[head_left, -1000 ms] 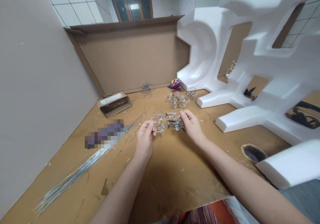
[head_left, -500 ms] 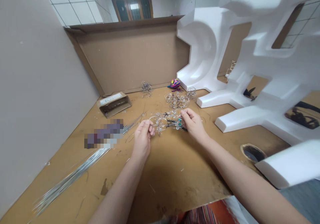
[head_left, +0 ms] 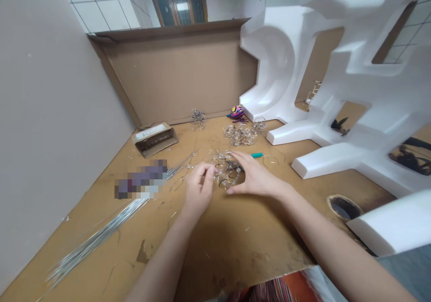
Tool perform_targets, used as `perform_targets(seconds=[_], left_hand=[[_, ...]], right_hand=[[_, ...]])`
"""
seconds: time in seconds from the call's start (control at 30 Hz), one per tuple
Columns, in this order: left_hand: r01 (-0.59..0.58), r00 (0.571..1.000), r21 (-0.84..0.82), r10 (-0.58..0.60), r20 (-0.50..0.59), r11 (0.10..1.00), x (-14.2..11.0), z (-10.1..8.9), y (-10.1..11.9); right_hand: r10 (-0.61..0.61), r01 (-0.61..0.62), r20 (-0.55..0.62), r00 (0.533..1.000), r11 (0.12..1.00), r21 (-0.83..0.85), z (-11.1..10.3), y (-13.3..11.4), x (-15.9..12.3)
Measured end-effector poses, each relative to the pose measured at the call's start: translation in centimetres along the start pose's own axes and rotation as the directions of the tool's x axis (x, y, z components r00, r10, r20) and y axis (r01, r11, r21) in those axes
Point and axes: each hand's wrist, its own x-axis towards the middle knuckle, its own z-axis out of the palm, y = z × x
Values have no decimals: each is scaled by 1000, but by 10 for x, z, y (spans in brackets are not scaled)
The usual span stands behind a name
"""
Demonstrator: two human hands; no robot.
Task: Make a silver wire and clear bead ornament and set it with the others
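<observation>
Above the tabletop, a piece of looped wire (head_left: pixel 226 171) with small clear bits hangs between my two hands. My left hand (head_left: pixel 200 186) is closed, thumb and fingers pinching its left edge. On the other side, my right hand (head_left: pixel 254 175) is open, with thumb and fingers spread around the wire's right edge; I cannot tell whether the fingertips touch it. Behind the right hand a green handle (head_left: pixel 257 155) sticks out, the rest of that tool being hidden. Farther back lies a cluster of similar looped wire pieces (head_left: pixel 239 133).
A bundle of straight wires (head_left: pixel 111 230) and a blurred purplish item (head_left: pixel 141 178) lie to the left. Behind them is a small cardboard box (head_left: pixel 156 141). White foam packing (head_left: pixel 313 147) stands on the right, near a round hole (head_left: pixel 344 206). A colourful pouch-like thing (head_left: pixel 237 112) sits at the back.
The wire piece has been turned and looks more compact. My right hand has gone from a pinch to spread fingers and shifted left. The green handle now shows behind it.
</observation>
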Motion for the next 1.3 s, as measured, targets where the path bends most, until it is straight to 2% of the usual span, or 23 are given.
perform_targets(seconds=[0.1, 0.2, 0.27, 0.3, 0.37, 0.43, 0.47, 0.5, 0.57, 0.63, 0.67, 0.77, 0.87, 0.93, 1.0, 1.07, 1.2, 1.3], left_hand=[[-164, 982, 83, 155, 105, 983, -5, 2, 5], [-315, 938, 118, 290, 191, 942, -9, 6, 6], [-394, 912, 117, 371, 178, 912, -11, 8, 6], [-409, 910, 112, 395, 125, 906, -11, 8, 6], [-377, 922, 99, 383, -51, 921, -10, 9, 6], [-283, 934, 82, 294, -205, 956, -8, 9, 4], [-235, 943, 78, 247, -225, 969, -7, 9, 3], [-200, 957, 81, 213, -199, 976, -7, 10, 1], [-183, 980, 109, 190, -57, 977, -7, 14, -4], [-219, 975, 133, 211, 69, 967, -9, 19, -8], [-230, 971, 134, 219, 92, 964, -10, 21, -10], [-184, 978, 46, 178, 107, 982, -13, 24, -9], [-68, 979, -126, 90, 182, 990, -12, 21, -3], [0, 974, -195, 44, 221, 981, -9, 19, -1], [61, 973, -224, -8, 229, 973, -8, 19, -2], [89, 980, -221, -47, 192, 971, -8, 22, -6], [80, 995, -153, -69, 76, 985, -12, 27, -12], [84, 985, -60, -74, 158, 995, -13, 25, -11]], right_hand=[[-45, 47, 24, 999, 997, -58, 9, -5, -3], [-67, 67, -12, 998, 997, -47, 13, -7, -2], [-37, 38, -42, 998, 999, 38, 15, -8, 1], [4, 4, -56, 998, 992, 127, 16, -9, 2], [132, -90, -81, 988, 918, 387, 17, -10, 4], [277, -167, -82, 957, 764, 623, 18, -13, 6], [331, -187, -76, 940, 691, 699, 18, -14, 7], [370, -197, -71, 926, 638, 745, 18, -15, 8], [399, -201, -65, 915, 589, 782, 18, -16, 9], [401, -186, -69, 914, 562, 806, 19, -15, 9], [389, -175, -63, 919, 546, 819, 19, -14, 9], [258, -179, 58, 964, 474, 862, 21, -12, 7], [113, -220, 191, 975, 407, 887, 24, -12, 3], [128, -201, 163, 978, 395, 897, 26, -13, 2], [197, -177, 101, 975, 419, 890, 28, -14, 3], [246, -175, 63, 967, 468, 866, 29, -13, 4], [255, -172, 26, 966, 567, 806, 27, -10, 7], [249, -204, 67, 966, 582, 787, 25, -10, 5]])
